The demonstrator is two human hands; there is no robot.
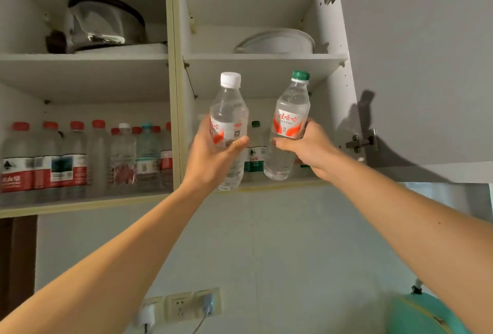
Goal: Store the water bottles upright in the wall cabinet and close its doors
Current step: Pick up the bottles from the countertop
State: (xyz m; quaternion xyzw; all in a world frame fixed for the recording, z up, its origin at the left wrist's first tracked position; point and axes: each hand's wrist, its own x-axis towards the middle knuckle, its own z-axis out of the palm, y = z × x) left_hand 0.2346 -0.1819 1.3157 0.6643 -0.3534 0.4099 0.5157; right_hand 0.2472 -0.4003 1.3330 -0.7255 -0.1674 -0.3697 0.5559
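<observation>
Both arms reach up toward the open wall cabinet (176, 93). The left hand (213, 157) grips a white-capped bottle (229, 109) around its red-and-white label, the thumb curled across the front and the other fingers wrapped behind it. The right hand (309, 146) grips a green-capped bottle (292, 117) at its label in the same way, its fingers curled round the back and a fingertip showing at the front. Both bottles are held nearly upright, caps up, the green-capped one tilted a little to the right. They are side by side but apart, in front of the right-hand compartment's lower shelf (280, 185), near its front edge and not resting on it.

Behind them on that shelf stands another bottle with a dark green cap (256, 144). The lower shelf of the left compartment carries a row of upright bottles (80, 157), most with red caps, reaching from its left end to the divider. On the upper shelf on the left sits a shiny metal pot (104, 24); on the upper right lies a white dish (277, 41). The right door (426, 66) stands swung open, its hinges visible. Below, wall sockets (181, 307) hold plugs, and a teal object (421, 315) shows at the lower right corner.
</observation>
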